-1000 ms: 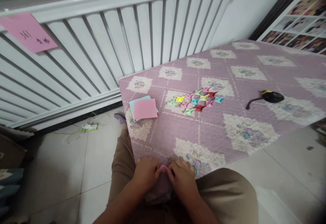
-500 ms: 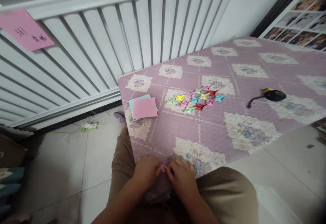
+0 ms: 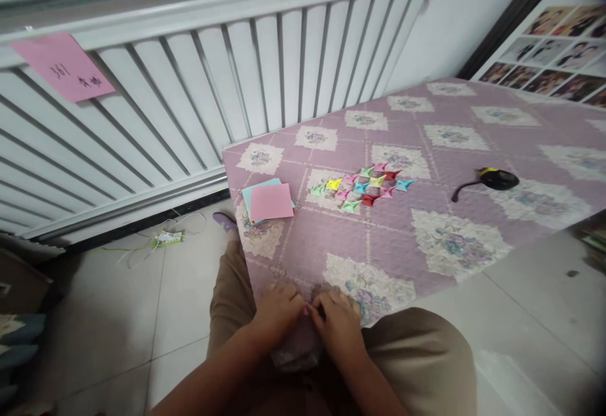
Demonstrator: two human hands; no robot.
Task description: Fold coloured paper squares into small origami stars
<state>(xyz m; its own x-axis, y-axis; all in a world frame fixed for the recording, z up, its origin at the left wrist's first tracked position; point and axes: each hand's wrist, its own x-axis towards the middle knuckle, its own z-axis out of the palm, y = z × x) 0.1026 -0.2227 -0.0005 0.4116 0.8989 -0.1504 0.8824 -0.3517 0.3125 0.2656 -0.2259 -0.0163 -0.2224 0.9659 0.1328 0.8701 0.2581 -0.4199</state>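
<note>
My left hand (image 3: 280,312) and my right hand (image 3: 337,321) meet at the near edge of the table, fingertips pressed together on a small pink paper piece (image 3: 307,308). Little of that paper shows between the fingers. Beyond my hands, several small folded paper shapes (image 3: 361,187) in green, yellow, pink, blue and red stand in slanting rows on the flowered cloth. To their left lies a stack of square paper sheets (image 3: 271,201), pink on top with light blue beneath.
A purple flowered tablecloth (image 3: 331,239) covers the table. At the right lies a black object with a curved stem (image 3: 499,179). Behind stands a white radiator (image 3: 265,69) with a pink note (image 3: 64,65). A power strip (image 3: 169,237) lies on the floor.
The view has shifted slightly. My hands have come closer together around the pink paper, and less of it shows now.
</note>
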